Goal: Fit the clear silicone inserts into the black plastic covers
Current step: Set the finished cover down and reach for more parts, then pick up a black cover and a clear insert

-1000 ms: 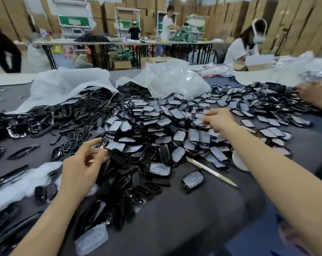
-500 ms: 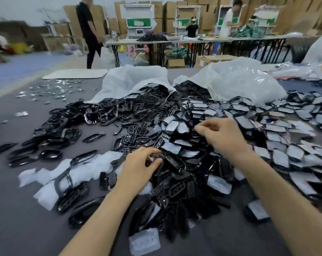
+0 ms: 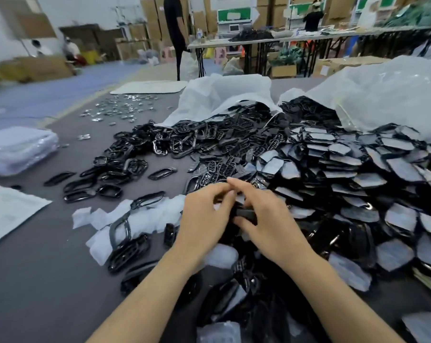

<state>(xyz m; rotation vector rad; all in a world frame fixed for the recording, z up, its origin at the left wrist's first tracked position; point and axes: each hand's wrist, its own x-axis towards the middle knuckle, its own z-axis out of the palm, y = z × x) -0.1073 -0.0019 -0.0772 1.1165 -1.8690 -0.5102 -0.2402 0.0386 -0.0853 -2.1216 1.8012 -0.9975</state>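
My left hand [image 3: 204, 219] and my right hand [image 3: 266, 216] meet over the near edge of the parts heap, both gripping one black plastic cover [image 3: 245, 214] between them. Fingertips of both hands pinch at its top, where a pale sliver shows; I cannot tell whether that is a clear insert. A big pile of black covers with film-covered faces [image 3: 353, 174] spreads to the right. Open black frames [image 3: 140, 167] lie to the left and behind. A clear silicone insert [image 3: 219, 331] lies near the bottom edge.
Two white plastic bags [image 3: 224, 97] spill parts at the back of the grey table [image 3: 36, 280]. Small shiny pieces [image 3: 117, 110] are scattered far left. A wrapped pale stack [image 3: 16, 149] sits at the left edge. White foam scraps [image 3: 145, 219] lie beside my left hand. People stand beyond.
My two hands have come together and now grip one black cover; earlier they were apart, each reaching into the pile. The view has swung left.
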